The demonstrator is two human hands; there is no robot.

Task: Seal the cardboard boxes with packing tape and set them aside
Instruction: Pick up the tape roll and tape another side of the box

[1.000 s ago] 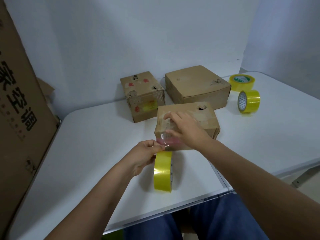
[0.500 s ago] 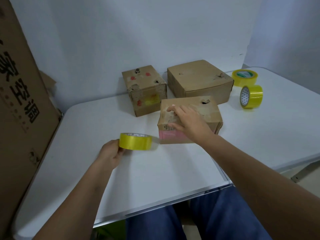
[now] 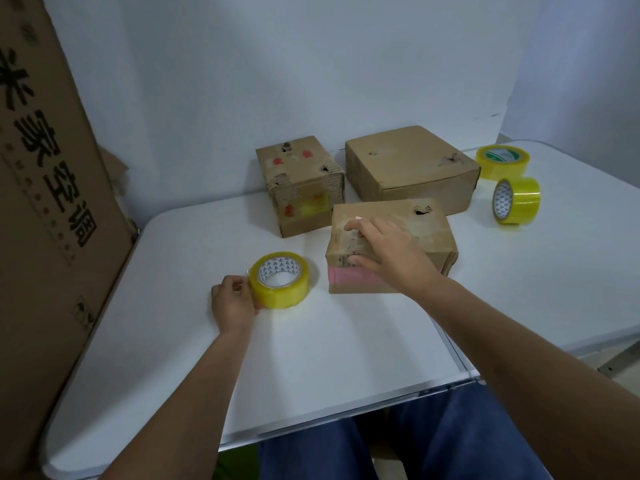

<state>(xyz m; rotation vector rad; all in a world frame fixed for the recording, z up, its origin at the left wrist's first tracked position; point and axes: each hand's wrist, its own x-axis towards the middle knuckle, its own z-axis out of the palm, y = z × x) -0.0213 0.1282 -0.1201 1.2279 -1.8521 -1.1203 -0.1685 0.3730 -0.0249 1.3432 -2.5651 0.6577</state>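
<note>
Centre frame: right hand [image 3: 388,251] lies on the near box [image 3: 408,237], fingers spread over its top-left edge and thumb down the front face, pressing rather than gripping. Left hand [image 3: 233,301], lower-left of centre, has fingers curled on the side of a tape roll [image 3: 280,279] lying flat on the table [image 3: 346,341], just left of that box. Behind, upper centre, 2 more boxes: a small box [image 3: 300,187] & a wide box [image 3: 410,168]. Upper right: 2 spare rolls [image 3: 516,183]. Progress, my read: near box prob taped, getting smoothed; not yet set aside. Can't tell if the 2 back boxes are sealed.
</note>
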